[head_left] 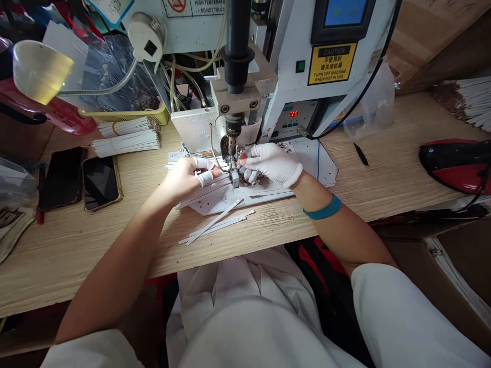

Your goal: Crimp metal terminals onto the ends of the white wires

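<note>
My left hand (192, 174), with white coverings on some fingers, is closed in a pinch just left of the metal block (234, 177) under the machine's soldering head (232, 130). Thin white strips (205, 193) lie beneath those fingers; whether one is gripped is hidden. On the block's right side, my right hand (270, 163) wears a white glove with bare fingertips. Its thumb and fingers are pinched together close to the tip, around something too small to name. Small dark-and-white parts (253, 180) are heaped under it on the white work plate (326, 171).
Several loose white strips (218, 222) lie before the plate. Bundled strips (128, 138), two phones (102, 181) and a yellow basket (163, 115) are at left. A flexible hose (103, 92) crosses there. At right are a plastic bag (374, 105) and a red-black object (456, 166).
</note>
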`<act>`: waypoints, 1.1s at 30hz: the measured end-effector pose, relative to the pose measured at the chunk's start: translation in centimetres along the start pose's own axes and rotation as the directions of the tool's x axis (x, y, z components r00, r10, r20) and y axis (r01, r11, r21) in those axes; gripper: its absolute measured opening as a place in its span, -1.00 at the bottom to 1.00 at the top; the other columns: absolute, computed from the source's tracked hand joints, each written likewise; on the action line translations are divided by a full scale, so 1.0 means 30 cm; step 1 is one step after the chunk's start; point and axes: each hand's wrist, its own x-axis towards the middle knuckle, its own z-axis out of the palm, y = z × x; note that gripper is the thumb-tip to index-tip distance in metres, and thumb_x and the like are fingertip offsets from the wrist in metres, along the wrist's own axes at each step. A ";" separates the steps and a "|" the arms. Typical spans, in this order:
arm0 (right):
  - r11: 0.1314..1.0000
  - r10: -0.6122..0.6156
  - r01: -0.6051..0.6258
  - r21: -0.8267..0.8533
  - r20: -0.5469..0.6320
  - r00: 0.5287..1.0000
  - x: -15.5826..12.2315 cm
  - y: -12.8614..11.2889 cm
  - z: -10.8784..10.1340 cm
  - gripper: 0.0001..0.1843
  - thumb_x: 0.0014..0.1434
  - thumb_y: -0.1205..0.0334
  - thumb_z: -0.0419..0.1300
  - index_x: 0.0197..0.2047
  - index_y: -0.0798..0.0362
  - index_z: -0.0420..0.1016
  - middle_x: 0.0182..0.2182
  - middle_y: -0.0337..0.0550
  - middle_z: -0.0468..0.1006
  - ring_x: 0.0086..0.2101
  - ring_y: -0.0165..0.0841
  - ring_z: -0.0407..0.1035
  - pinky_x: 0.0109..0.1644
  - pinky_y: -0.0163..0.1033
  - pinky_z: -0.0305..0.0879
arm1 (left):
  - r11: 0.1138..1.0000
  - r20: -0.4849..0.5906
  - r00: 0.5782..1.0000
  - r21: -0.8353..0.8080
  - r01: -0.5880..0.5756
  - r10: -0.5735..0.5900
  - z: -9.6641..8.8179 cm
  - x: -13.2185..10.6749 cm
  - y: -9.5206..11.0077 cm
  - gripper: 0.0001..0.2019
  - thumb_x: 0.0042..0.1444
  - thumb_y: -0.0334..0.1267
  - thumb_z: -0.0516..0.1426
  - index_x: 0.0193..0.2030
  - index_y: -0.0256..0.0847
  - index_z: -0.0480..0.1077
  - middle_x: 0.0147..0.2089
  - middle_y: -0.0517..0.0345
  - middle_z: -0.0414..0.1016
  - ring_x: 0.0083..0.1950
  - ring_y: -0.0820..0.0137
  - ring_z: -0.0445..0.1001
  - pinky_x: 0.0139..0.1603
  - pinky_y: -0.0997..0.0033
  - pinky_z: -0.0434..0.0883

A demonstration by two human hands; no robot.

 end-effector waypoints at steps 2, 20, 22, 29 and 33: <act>1.000 -0.007 0.007 0.005 0.002 1.000 -0.004 0.003 0.007 -0.90 0.07 0.45 0.30 -0.41 0.19 0.43 -0.56 -0.23 0.45 -0.62 -0.51 0.37 -0.62 -0.42 0.40 | 1.000 0.010 1.000 -0.029 0.010 -0.009 0.002 -0.002 0.003 -0.62 0.02 0.05 0.17 -0.31 -0.29 0.53 -0.41 0.14 0.49 -0.38 0.41 0.34 -0.35 0.45 0.24; 0.999 0.030 -0.032 0.024 0.080 0.996 0.009 0.022 0.027 -0.85 0.12 0.54 0.11 -0.33 0.11 0.33 -0.65 -0.38 0.30 -0.73 -0.60 0.17 -0.78 -0.51 0.02 | 0.989 -0.014 0.990 -0.051 0.140 -0.141 0.025 0.007 0.023 -0.66 -0.11 0.02 0.23 -0.46 -0.28 0.46 -0.58 0.28 0.25 -0.53 0.52 0.14 -0.52 0.50 0.08; 0.999 0.029 -0.031 0.030 0.078 0.997 0.009 0.024 0.027 -0.85 0.12 0.55 0.12 -0.33 0.11 0.33 -0.64 -0.38 0.30 -0.73 -0.60 0.18 -0.78 -0.51 0.01 | 0.987 -0.019 0.987 -0.047 0.156 -0.157 0.024 0.007 0.022 -0.68 -0.10 0.00 0.22 -0.51 -0.27 0.41 -0.62 0.30 0.18 -0.56 0.54 0.09 -0.55 0.50 0.02; 0.997 0.071 -0.073 0.032 0.069 0.995 0.009 0.013 0.030 -0.83 0.11 0.57 0.13 -0.34 0.12 0.32 -0.61 -0.34 0.32 -0.71 -0.60 0.20 -0.78 -0.50 0.02 | 0.985 -0.018 0.987 -0.059 0.160 -0.162 0.026 0.011 0.023 -0.72 -0.10 -0.04 0.20 -0.50 -0.27 0.41 -0.61 0.30 0.22 -0.57 0.55 0.10 -0.55 0.49 0.02; 0.997 0.065 -0.067 0.039 0.061 0.996 0.005 0.010 0.030 -0.82 0.11 0.59 0.11 -0.34 0.13 0.32 -0.60 -0.33 0.33 -0.72 -0.60 0.20 -0.78 -0.50 0.01 | 0.982 -0.019 0.984 -0.069 0.177 -0.178 0.025 0.011 0.027 -0.73 -0.12 -0.06 0.20 -0.51 -0.27 0.40 -0.61 0.29 0.21 -0.57 0.55 0.10 -0.56 0.49 0.02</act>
